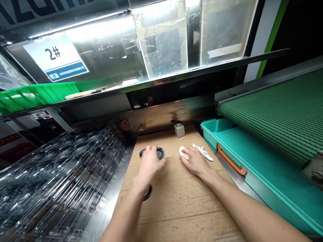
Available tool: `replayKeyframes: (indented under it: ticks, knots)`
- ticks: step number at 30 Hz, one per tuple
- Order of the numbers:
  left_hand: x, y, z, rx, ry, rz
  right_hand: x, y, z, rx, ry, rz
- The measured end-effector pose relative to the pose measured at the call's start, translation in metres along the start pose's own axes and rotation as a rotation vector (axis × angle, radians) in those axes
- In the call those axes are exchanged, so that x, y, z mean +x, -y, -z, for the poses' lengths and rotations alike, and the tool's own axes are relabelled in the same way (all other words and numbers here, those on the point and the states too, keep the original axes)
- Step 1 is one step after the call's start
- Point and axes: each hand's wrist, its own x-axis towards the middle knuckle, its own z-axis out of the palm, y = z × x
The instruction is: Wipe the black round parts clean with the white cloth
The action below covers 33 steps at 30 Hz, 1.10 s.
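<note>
On the cardboard sheet (174,188), my left hand (150,161) is slightly blurred, its fingers closed on a black round part (160,153) with a raised rim. A second black round part (148,193) lies nearer to me, half hidden by my left forearm. My right hand (194,159) presses its fingers and thumb on a white round pad (183,153). A crumpled white cloth (205,154) lies just right of these fingers. Beyond both hands stands a small squarish bottle (179,130) with a dark top.
Stacked clear plastic trays (83,161) fill the left side. A teal bin (264,161) with an orange handle (232,160) stands at right, below a green conveyor belt (282,104). A metal shelf edge (161,79) crosses ahead, with a green crate (37,95) at its left.
</note>
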Motion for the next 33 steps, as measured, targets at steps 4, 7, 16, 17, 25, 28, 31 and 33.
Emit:
replayKeyframes:
  ticks: [4,7,16,17,25,28,31,33]
  knots:
    - [0.039,0.055,0.034,0.088,0.145,-0.017,0.001,0.001,-0.001,-0.008,-0.001,-0.022]
    - [0.059,0.082,0.038,0.082,0.318,0.058,0.001,0.002,-0.001,-0.018,-0.014,-0.024]
    - [0.074,0.088,0.010,0.099,0.504,0.055,0.001,-0.001,-0.005,-0.010,-0.040,-0.019]
    - [0.076,0.088,0.009,0.102,0.504,0.055,0.001,-0.001,-0.006,-0.005,-0.041,-0.020]
    - [0.090,0.104,0.009,0.101,0.475,-0.036,0.002,0.000,-0.003,0.013,-0.014,-0.045]
    - [0.093,0.113,0.009,0.100,0.484,-0.053,0.002,0.000,-0.002,0.009,-0.022,-0.021]
    - [0.093,0.120,0.007,0.106,0.524,-0.032,0.001,-0.001,-0.002,0.016,-0.017,-0.020]
    - [0.092,0.120,0.007,0.115,0.534,-0.012,0.001,-0.001,-0.003,0.023,-0.016,-0.029]
